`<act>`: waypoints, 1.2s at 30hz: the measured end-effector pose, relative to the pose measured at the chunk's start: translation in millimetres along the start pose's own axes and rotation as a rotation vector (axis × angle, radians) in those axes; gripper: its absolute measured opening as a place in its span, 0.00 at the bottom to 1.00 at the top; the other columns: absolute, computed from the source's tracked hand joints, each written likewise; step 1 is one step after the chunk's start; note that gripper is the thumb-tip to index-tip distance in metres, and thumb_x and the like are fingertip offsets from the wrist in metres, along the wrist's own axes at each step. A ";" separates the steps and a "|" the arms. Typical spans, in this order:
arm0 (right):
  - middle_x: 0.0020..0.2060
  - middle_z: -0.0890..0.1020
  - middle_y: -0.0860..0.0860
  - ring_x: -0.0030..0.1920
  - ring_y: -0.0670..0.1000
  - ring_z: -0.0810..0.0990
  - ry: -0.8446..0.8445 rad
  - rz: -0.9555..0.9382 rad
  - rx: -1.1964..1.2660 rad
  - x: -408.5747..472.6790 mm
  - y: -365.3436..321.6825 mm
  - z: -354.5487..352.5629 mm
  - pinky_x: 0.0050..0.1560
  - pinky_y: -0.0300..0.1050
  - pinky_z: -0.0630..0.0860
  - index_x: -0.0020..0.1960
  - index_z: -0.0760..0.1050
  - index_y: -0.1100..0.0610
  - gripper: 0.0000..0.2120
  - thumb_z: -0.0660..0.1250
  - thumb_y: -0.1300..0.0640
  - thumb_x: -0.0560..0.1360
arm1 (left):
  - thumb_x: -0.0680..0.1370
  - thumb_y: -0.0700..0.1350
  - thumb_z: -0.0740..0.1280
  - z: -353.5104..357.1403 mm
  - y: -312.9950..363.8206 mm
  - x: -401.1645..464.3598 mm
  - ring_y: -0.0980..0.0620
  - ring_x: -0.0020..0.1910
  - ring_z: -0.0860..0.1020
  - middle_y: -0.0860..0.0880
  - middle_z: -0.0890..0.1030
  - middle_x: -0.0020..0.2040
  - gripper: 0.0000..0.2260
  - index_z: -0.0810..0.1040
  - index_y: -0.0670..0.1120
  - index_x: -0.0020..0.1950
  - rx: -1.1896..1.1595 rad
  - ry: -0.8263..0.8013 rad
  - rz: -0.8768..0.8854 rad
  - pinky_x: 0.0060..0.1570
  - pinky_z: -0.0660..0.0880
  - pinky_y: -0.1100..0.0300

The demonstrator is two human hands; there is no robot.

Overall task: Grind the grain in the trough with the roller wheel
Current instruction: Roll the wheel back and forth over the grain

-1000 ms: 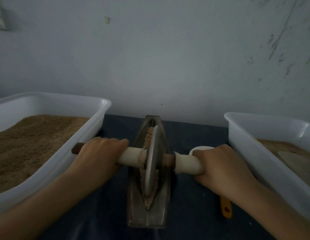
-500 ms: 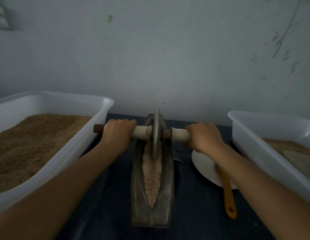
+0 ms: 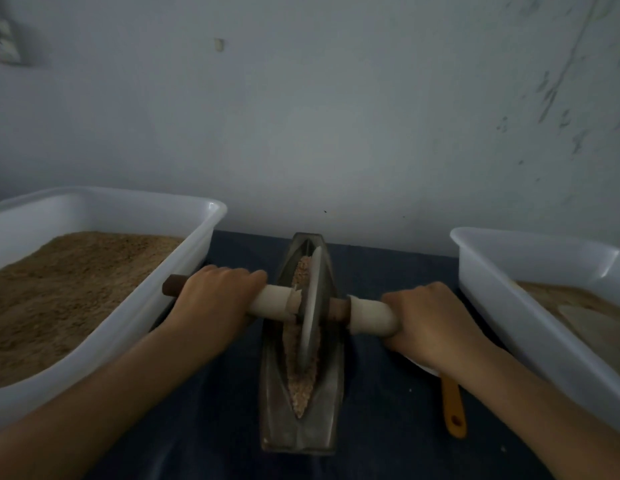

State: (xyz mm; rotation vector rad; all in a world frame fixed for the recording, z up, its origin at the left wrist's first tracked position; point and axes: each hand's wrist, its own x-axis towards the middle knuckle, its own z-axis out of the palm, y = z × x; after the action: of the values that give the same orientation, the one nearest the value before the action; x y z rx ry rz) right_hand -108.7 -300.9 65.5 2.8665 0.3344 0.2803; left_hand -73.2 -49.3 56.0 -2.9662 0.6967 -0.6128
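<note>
A narrow boat-shaped metal trough [image 3: 332, 403] lies lengthwise on the dark blue table, with pale crushed grain [image 3: 298, 386] along its groove. The thin metal roller wheel [image 3: 312, 306] stands upright in the groove around the trough's middle. A wooden axle with white wrapped handles [image 3: 273, 301] runs through it. My left hand [image 3: 211, 299] grips the left handle, its fingers curled over the top. My right hand [image 3: 429, 323] grips the right handle [image 3: 370, 315]. The grain under the wheel is hidden.
A white plastic tub [image 3: 183, 271] full of brown grain stands at the left, close to my left hand. Another white tub [image 3: 509, 292] stands at the right. An orange-handled tool [image 3: 453, 407] and a white plate edge [image 3: 424, 367] lie under my right forearm. A wall rises just behind the trough.
The wheel went from the trough's middle to its far end, and has now rolled back toward me to the middle. Both hands came back with it.
</note>
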 end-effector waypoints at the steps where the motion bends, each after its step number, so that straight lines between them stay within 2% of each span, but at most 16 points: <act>1: 0.35 0.73 0.43 0.38 0.44 0.73 -0.007 -0.001 0.002 -6.2 -1.4 -2.3 0.40 0.40 0.59 0.34 0.58 0.45 0.14 0.61 0.46 0.73 | 0.75 0.53 0.65 -3.4 0.3 -5.6 0.58 0.52 0.75 0.57 0.75 0.51 0.11 0.62 0.58 0.47 -0.012 -0.009 0.004 0.47 0.62 0.64; 4: 0.32 0.69 0.43 0.36 0.43 0.68 0.013 -0.026 -0.008 -20.2 -3.0 -9.6 0.38 0.38 0.56 0.39 0.63 0.44 0.08 0.61 0.45 0.73 | 0.75 0.55 0.64 -10.9 -0.5 -19.3 0.62 0.45 0.71 0.59 0.71 0.45 0.13 0.58 0.61 0.45 -0.045 -0.034 0.006 0.45 0.61 0.66; 6: 0.32 0.68 0.43 0.37 0.44 0.69 0.036 -0.030 0.005 -22.2 -3.9 -14.2 0.38 0.38 0.57 0.43 0.66 0.44 0.04 0.61 0.45 0.74 | 0.74 0.56 0.64 -12.3 -2.7 -25.0 0.63 0.43 0.67 0.60 0.68 0.42 0.14 0.57 0.61 0.45 -0.048 -0.029 0.000 0.44 0.61 0.67; 9: 0.39 0.76 0.43 0.43 0.45 0.76 0.014 -0.024 0.006 -13.8 -3.1 -16.8 0.42 0.40 0.60 0.40 0.65 0.44 0.07 0.62 0.46 0.74 | 0.75 0.55 0.64 -9.4 -2.4 -21.2 0.62 0.43 0.70 0.59 0.73 0.46 0.12 0.59 0.60 0.46 -0.069 -0.044 -0.018 0.44 0.62 0.66; 11: 0.42 0.79 0.44 0.45 0.47 0.77 0.038 -0.020 0.005 -2.4 -1.5 -10.9 0.42 0.42 0.60 0.37 0.63 0.45 0.09 0.62 0.47 0.73 | 0.76 0.53 0.64 -3.8 -1.6 -9.6 0.59 0.48 0.74 0.57 0.75 0.51 0.10 0.62 0.58 0.48 -0.054 -0.048 -0.038 0.44 0.63 0.65; 13: 0.43 0.79 0.45 0.45 0.49 0.77 0.068 -0.005 0.015 12.0 3.2 -1.9 0.42 0.44 0.60 0.42 0.68 0.45 0.05 0.63 0.46 0.73 | 0.77 0.51 0.63 4.3 -1.8 5.9 0.56 0.51 0.76 0.55 0.76 0.53 0.07 0.65 0.55 0.50 -0.013 -0.048 -0.075 0.45 0.64 0.63; 16: 0.45 0.80 0.47 0.47 0.51 0.77 0.065 0.054 0.015 38.5 9.9 10.5 0.42 0.44 0.60 0.46 0.72 0.47 0.07 0.64 0.45 0.72 | 0.76 0.49 0.64 16.8 -4.5 30.8 0.52 0.50 0.77 0.52 0.78 0.52 0.07 0.68 0.51 0.50 0.056 0.014 -0.091 0.49 0.67 0.61; 20: 0.44 0.80 0.48 0.46 0.52 0.78 0.137 0.132 0.037 66.8 16.1 20.7 0.40 0.43 0.60 0.42 0.68 0.47 0.05 0.65 0.50 0.71 | 0.76 0.48 0.64 25.1 -10.3 57.8 0.50 0.50 0.77 0.50 0.78 0.51 0.06 0.67 0.50 0.48 0.075 0.055 -0.113 0.46 0.66 0.60; 24: 0.43 0.81 0.48 0.44 0.52 0.78 0.224 0.127 0.017 72.9 17.8 23.0 0.39 0.43 0.58 0.41 0.69 0.48 0.04 0.64 0.53 0.72 | 0.76 0.48 0.64 28.6 -12.5 65.4 0.50 0.50 0.77 0.49 0.79 0.51 0.06 0.70 0.48 0.50 0.071 0.084 -0.134 0.48 0.67 0.60; 27: 0.42 0.80 0.47 0.44 0.52 0.77 0.188 0.089 0.006 61.8 14.1 19.6 0.41 0.44 0.59 0.40 0.66 0.47 0.06 0.63 0.52 0.73 | 0.76 0.49 0.64 27.1 -10.9 53.0 0.52 0.49 0.77 0.50 0.78 0.51 0.07 0.69 0.49 0.51 0.074 0.070 -0.102 0.48 0.66 0.61; 31: 0.40 0.78 0.45 0.38 0.49 0.71 0.147 0.026 -0.011 28.1 4.8 9.3 0.42 0.44 0.58 0.36 0.62 0.47 0.10 0.61 0.51 0.73 | 0.76 0.50 0.65 13.9 -4.2 21.3 0.55 0.52 0.76 0.54 0.77 0.53 0.09 0.68 0.53 0.54 0.022 0.024 -0.047 0.53 0.67 0.62; 33: 0.38 0.76 0.44 0.40 0.48 0.74 0.086 -0.005 -0.010 9.5 0.8 2.1 0.43 0.44 0.59 0.33 0.57 0.46 0.14 0.61 0.50 0.73 | 0.76 0.52 0.65 6.1 -1.5 3.5 0.57 0.53 0.75 0.57 0.76 0.54 0.10 0.67 0.55 0.54 0.000 0.015 -0.017 0.54 0.66 0.64; 36: 0.35 0.72 0.45 0.47 0.47 0.77 -0.045 0.000 -0.041 -9.7 -1.6 -0.9 0.48 0.42 0.64 0.36 0.59 0.48 0.14 0.63 0.47 0.73 | 0.75 0.55 0.64 -6.0 -0.5 -17.7 0.61 0.52 0.73 0.60 0.73 0.49 0.11 0.61 0.61 0.48 -0.020 0.009 0.014 0.50 0.63 0.67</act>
State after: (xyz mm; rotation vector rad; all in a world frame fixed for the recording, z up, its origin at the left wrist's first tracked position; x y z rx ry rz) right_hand -118.5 -301.7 64.4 2.8274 0.3164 0.2192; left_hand -89.8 -40.9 55.0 -2.9755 0.7282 -0.6218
